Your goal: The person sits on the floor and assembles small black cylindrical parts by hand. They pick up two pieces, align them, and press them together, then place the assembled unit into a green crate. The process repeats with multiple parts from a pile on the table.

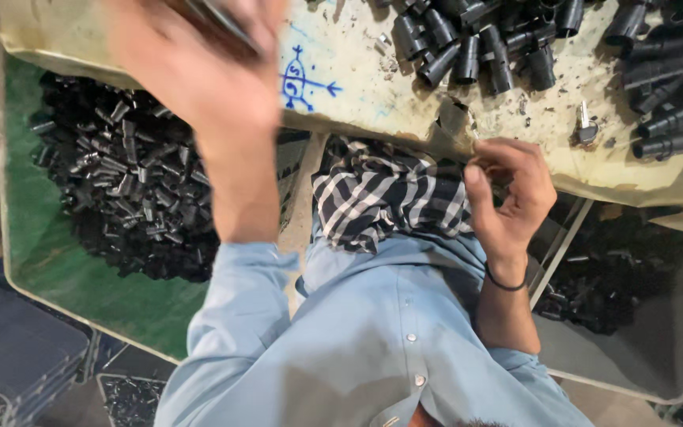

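Our left hand (199, 71) is up high and close to the camera, so it looks big and smeared. Something thin and dark (223, 24) pokes out near its fingers, maybe a tool, but the blur is too strong for us to be sure. We cannot tell if this hand is gripping or loose.

Our right hand (507, 194) sits at the near edge of the worn, cream-coloured work table (373, 87). Its fingers are curled in and its thumb is tucked, and we see nothing held in them. It rests just beside the black-and-white checked cloth (381, 198) on our lap.

The short black plastic tubes (476, 47) lie in a heap on the table, up and away from the right hand. Most lie flat, pointing many ways. The right hand is the nearer one to them. One small silver metal piece (586, 126) lies to the right of that hand.

Below our left arm, a big pile of small black tube pieces (120, 182) fills a green tray (41, 245).
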Motion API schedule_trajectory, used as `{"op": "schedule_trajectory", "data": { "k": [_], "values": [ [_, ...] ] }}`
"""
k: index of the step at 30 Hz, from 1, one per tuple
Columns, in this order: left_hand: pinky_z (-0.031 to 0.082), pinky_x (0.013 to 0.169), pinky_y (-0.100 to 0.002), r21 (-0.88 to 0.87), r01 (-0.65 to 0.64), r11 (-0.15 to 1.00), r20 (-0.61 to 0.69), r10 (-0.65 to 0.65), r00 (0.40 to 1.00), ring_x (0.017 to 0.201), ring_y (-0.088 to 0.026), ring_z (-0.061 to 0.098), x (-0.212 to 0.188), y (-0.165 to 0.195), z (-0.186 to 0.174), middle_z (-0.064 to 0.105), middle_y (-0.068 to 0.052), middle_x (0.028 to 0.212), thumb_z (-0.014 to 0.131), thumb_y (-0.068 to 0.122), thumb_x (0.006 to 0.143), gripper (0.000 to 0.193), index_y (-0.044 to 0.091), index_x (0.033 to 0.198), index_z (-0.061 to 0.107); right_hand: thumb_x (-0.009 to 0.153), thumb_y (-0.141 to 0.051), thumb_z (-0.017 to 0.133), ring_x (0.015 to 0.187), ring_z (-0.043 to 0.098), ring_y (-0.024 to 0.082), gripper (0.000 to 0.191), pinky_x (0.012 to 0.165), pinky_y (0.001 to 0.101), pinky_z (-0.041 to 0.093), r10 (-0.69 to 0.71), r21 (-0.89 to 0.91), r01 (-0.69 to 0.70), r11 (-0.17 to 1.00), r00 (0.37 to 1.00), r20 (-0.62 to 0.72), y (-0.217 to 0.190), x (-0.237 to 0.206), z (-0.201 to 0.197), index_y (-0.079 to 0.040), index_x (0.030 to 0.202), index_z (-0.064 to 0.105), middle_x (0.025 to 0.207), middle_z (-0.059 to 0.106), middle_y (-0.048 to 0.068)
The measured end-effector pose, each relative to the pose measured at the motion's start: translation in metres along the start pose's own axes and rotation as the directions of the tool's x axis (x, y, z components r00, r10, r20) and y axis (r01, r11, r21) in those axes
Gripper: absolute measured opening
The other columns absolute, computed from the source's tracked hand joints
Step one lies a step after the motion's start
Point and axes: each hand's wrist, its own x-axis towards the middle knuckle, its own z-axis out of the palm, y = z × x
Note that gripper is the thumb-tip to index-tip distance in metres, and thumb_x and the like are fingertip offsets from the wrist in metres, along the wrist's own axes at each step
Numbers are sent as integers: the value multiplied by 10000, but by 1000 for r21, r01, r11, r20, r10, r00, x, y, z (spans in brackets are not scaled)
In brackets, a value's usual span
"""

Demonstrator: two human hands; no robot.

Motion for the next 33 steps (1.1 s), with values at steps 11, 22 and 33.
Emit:
{"op": "schedule_trajectory", "data": {
  "k": [11,22,33],
  "values": [
    [423,728,-354,-568,559,604,-40,-698,715,821,-206,486,-133,-79,-8,486,-45,805,532,219,909,226,37,1033,584,989,-24,745,1154,571,335,469,927,422,499,-155,-574,183,798,983,98,12,60,7,-40,1433,596,1282,563,185],
    [398,922,-349,-563,522,640,54,-602,796,950,-210,467,-137,-78,2,510,-58,937,608,262,867,264,65,1027,538,933,-124,695,964,561,190,299,839,301,469,153,307,-88,948,969,-196,17,42,2,-10,1205,646,1187,525,89],
    [384,910,-337,-589,589,554,113,-665,738,944,-193,441,-145,-98,28,479,-42,949,653,305,823,320,99,1015,501,983,-132,705,1017,620,266,346,755,340,548,327,890,-207,406,942,70,29,-18,-4,-10,1224,490,1101,501,111]
  ]
}}
